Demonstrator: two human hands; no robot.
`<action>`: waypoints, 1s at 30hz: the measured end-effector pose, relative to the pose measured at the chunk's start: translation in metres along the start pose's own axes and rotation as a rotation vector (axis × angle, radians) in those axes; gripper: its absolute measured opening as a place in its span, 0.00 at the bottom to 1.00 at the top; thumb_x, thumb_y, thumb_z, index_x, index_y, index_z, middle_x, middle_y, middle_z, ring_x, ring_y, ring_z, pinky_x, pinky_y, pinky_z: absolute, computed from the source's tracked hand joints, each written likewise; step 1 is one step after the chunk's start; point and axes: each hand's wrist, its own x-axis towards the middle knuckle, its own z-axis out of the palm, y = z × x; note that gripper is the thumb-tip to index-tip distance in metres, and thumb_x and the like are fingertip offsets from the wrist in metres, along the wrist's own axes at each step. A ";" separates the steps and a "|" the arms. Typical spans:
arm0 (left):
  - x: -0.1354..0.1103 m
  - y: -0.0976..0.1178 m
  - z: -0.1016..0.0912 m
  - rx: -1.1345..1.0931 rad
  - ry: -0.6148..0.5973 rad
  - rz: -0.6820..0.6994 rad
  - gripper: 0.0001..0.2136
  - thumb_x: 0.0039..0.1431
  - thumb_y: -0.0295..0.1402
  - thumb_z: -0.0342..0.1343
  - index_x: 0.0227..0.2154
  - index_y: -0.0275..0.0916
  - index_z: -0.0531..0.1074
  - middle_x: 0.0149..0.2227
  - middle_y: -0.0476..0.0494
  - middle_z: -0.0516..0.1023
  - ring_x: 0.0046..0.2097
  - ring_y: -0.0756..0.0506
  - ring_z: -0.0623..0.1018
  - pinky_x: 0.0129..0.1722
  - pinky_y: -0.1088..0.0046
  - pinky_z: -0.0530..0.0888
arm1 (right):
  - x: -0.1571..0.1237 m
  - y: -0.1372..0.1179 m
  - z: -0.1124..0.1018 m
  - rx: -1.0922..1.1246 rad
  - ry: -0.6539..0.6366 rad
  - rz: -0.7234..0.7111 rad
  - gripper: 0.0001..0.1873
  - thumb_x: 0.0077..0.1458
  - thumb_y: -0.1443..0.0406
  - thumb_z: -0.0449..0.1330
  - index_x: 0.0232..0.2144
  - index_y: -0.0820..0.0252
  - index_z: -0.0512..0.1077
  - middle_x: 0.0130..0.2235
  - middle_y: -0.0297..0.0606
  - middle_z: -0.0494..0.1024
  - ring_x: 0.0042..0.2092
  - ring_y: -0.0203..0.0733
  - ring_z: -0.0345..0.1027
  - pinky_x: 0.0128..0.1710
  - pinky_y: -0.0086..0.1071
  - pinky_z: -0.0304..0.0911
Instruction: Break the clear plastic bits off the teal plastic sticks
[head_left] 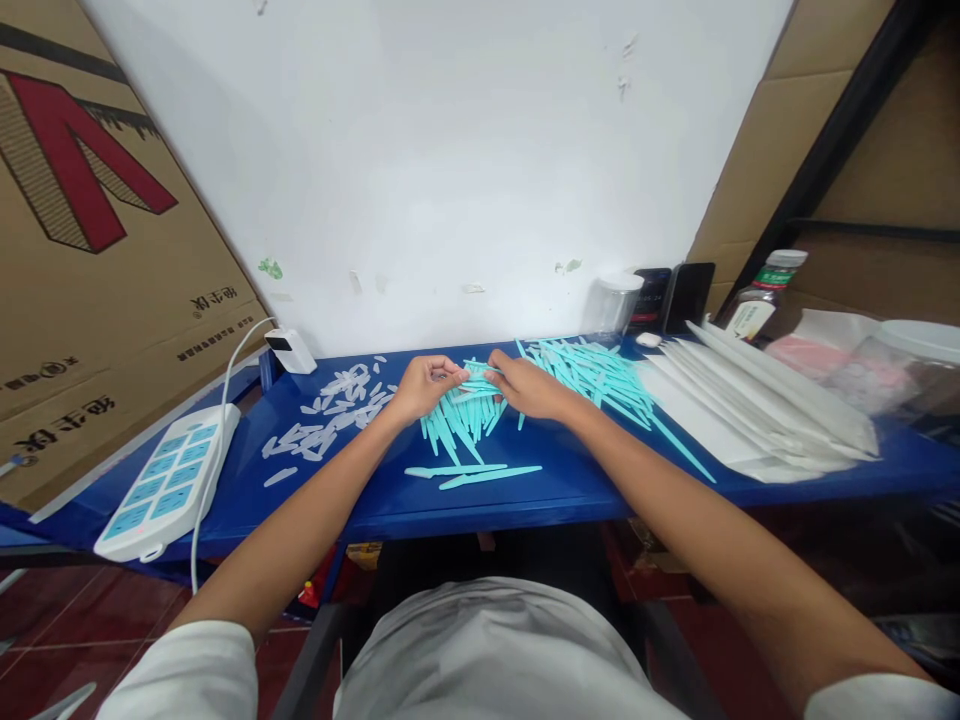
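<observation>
Over a middle heap of slim turquoise eyebrow razors (456,425), my two hands nearly meet. My left hand (429,385) is closed, thumb and forefinger pinched near one end of a razor; whatever lies between those fingertips is too small to make out. My right hand (525,384) is closed around a turquoise eyebrow razor (481,378), mostly covered by the fingers. Left of my left hand lie scattered small clear plastic caps (324,415). Beyond my right hand spreads a bigger pile of turquoise razors (592,375). Several loose razors (491,478) lie near the table's front edge.
The blue table (390,510) stands against a white wall. At left are a power strip (169,485), a white charger (291,350) and a large carton (97,300). White paper sleeves (765,410), a clear jar (611,305), phones (688,295) and a bottle (761,300) occupy the right.
</observation>
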 end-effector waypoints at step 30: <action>0.016 0.007 -0.059 -0.324 0.456 -0.415 0.07 0.46 0.35 0.57 0.24 0.41 0.64 0.17 0.58 0.51 0.18 0.54 0.48 0.18 0.76 0.48 | 0.008 0.023 -0.002 -0.068 0.183 0.093 0.15 0.73 0.55 0.47 0.39 0.57 0.66 0.26 0.35 0.72 0.30 0.44 0.67 0.32 0.34 0.51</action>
